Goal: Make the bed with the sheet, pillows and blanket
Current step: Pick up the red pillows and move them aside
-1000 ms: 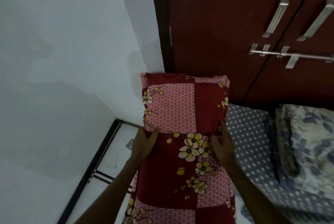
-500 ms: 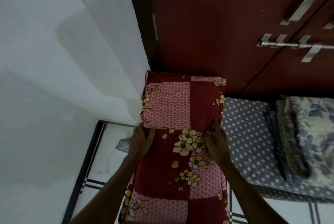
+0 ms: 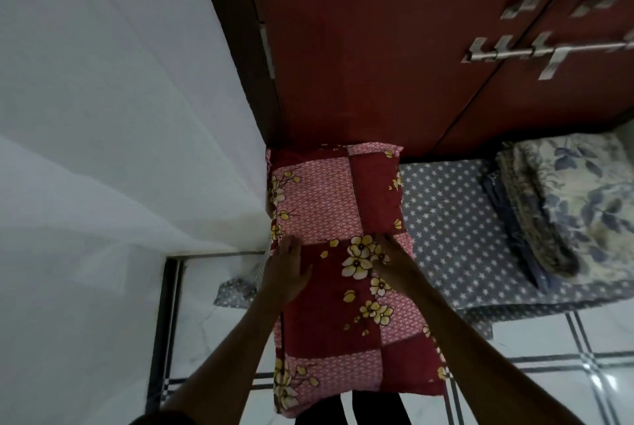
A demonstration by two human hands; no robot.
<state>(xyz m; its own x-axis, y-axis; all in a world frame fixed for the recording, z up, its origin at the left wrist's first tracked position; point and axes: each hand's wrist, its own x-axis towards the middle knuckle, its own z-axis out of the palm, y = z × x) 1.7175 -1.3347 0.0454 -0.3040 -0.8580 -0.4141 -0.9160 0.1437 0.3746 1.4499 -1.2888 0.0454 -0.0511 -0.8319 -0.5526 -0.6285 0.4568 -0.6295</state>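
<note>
a: where's the red pillow [image 3: 343,253]?

b: lying lengthwise at the end of the star-print sheet [image 3: 453,232], far end against the dark red wardrobe [image 3: 377,47], beside the white wall [image 3: 103,115].

a: and the hands?

b: left hand [image 3: 286,273] flat on top, fingers straight. right hand [image 3: 394,258] rests on its right side, fingers relaxed. folded floral blanket [image 3: 576,198] lies well right.

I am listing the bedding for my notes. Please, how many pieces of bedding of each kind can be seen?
Red patchwork pillow with yellow flowers, under the left hand and right hand: 1
Grey star-print sheet: 1
Folded blue floral blanket: 1
Total: 3
</note>
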